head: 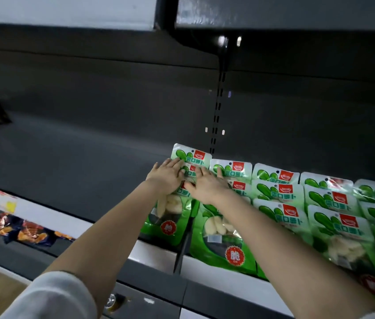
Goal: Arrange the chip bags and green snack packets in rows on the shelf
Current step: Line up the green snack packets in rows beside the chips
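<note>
The green snack packets (274,203) lie in overlapping rows on the dark shelf (78,162), their leftmost stack under my palms. My left hand (167,178) and right hand (207,186) lie flat on it, fingers spread. Chip bags (30,232) sit lower, left of my left arm.

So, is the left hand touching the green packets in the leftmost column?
Touching. In the head view the left hand lies flat on the leftmost column of green packets, fingers overlapping the printed fronts, no gap visible.
</note>
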The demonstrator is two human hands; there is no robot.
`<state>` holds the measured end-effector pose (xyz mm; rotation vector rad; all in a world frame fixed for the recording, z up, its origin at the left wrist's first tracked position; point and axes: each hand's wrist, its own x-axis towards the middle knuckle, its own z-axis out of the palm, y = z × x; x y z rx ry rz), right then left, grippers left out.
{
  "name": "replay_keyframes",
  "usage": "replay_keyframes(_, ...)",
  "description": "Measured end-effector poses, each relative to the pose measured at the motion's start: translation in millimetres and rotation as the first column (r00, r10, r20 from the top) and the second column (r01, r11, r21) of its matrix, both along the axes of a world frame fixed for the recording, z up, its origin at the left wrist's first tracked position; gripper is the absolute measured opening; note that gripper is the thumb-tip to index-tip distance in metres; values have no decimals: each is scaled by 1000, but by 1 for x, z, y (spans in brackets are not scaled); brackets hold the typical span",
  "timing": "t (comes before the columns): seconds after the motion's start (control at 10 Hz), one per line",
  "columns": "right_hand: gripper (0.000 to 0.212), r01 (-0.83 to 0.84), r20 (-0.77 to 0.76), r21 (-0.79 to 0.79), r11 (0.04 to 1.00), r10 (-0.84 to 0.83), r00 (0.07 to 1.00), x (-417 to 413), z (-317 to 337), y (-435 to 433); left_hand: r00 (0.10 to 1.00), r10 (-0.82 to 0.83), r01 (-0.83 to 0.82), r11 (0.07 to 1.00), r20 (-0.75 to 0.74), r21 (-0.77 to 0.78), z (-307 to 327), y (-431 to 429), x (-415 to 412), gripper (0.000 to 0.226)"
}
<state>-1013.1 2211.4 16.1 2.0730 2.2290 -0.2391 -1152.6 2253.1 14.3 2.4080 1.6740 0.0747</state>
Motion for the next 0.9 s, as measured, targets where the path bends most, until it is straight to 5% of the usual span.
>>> replay_keyframes(0.9, 72, 39, -59, 52, 998, -36, 998, -11, -4, -22, 999, -6, 6, 1000, 31, 10, -2, -19, -8, 49)
